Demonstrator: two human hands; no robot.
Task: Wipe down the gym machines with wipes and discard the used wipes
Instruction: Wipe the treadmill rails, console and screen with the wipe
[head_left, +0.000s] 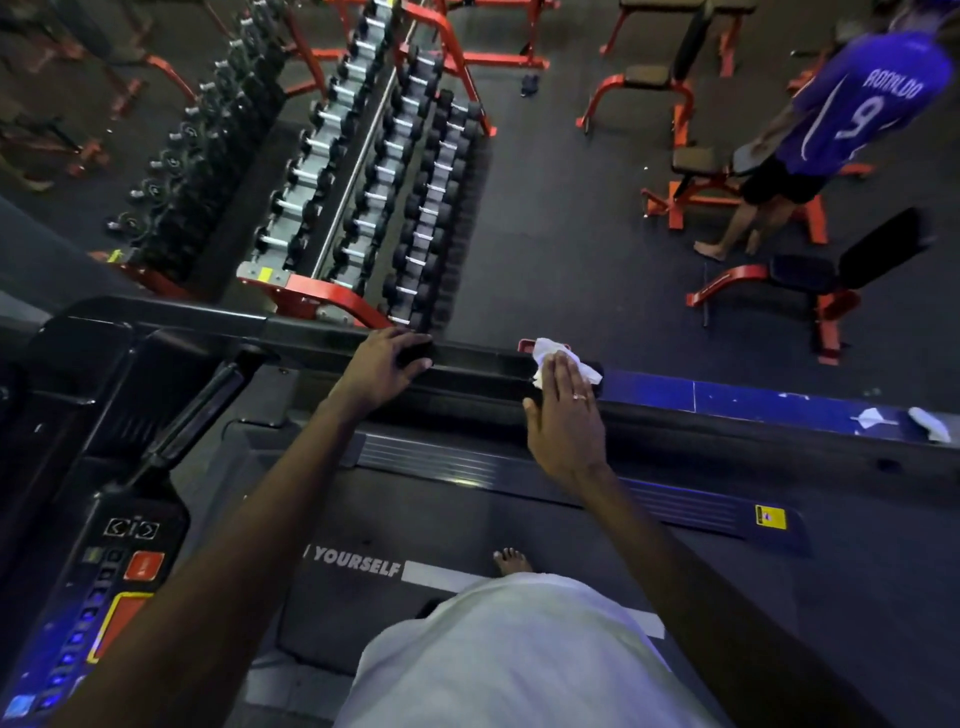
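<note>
The person is standing on the treadmill (441, 460), one bare foot (511, 561) showing on the belt (415, 519) just past the printed word "YOURSELF". Both arms are reaching out to the black handrail (478, 362) that is running along the side of the machine. The left hand (387, 364) is gripping the handrail, fingers curling over the top of it and the thumb tucking toward the near side. A little farther along the same rail, the right hand (563, 415) is lying flat, fingers straight and together with a ring on one of them, pressing a crumpled white wipe (555, 355) down onto the rail's far end; most of the wipe is sticking out beyond the fingertips. The two hands are sitting apart, with bare rail between them. To the person's left the console (119, 571) is glowing with blue lights and red and orange buttons. Beyond the rail a long dumbbell rack (415, 208) on a red frame is stretching away across the dark floor. Off to the right, another person (852, 114) in a blue jersey is standing barefoot among red-framed benches (810, 275). A blue strip (753, 405) is running on past the rail, with white scraps (930, 423) lying at its far end.
</note>
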